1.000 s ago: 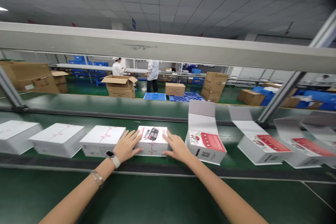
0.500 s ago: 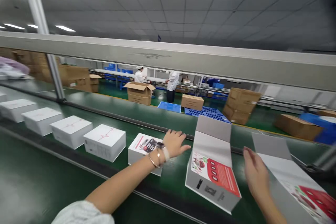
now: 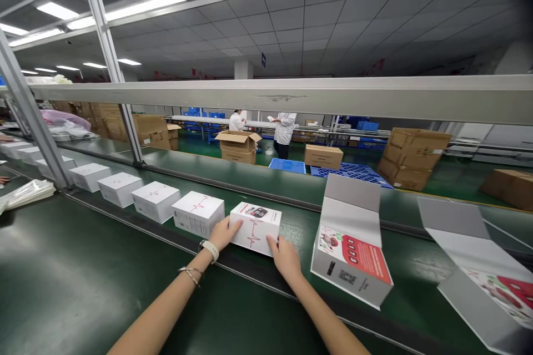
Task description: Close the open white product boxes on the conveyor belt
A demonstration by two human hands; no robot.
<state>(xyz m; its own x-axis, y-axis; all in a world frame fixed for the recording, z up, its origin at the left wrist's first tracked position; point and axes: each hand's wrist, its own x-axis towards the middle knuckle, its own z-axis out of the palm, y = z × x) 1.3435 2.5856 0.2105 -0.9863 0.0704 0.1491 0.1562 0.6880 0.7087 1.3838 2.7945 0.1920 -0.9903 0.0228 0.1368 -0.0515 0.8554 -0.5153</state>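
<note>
A white box (image 3: 255, 233) with a red pulse line on its front and a watch picture on top sits on the green conveyor belt (image 3: 293, 236). My left hand (image 3: 222, 233) grips its left side, with the thumb on the front face. At the lower right corner, my right hand (image 3: 285, 258) holds the other side. Just left of it stands a closed white box (image 3: 199, 213) with a pulse line on its lid. To the right, an open box (image 3: 352, 258) has its lid raised and a red printed sheet inside.
Farther right is another open box (image 3: 491, 294). More closed boxes (image 3: 120, 188) line the belt leftward. A metal post (image 3: 110, 55) and a long rail (image 3: 283, 91) cross in front. Plastic bags (image 3: 29, 194) lie at left. Cartons (image 3: 237, 147) and two people in white stand beyond.
My left hand has come down from above the watch-picture box to its left side. My right hand has moved left from between the open boxes to its right side. The view has shifted.
</note>
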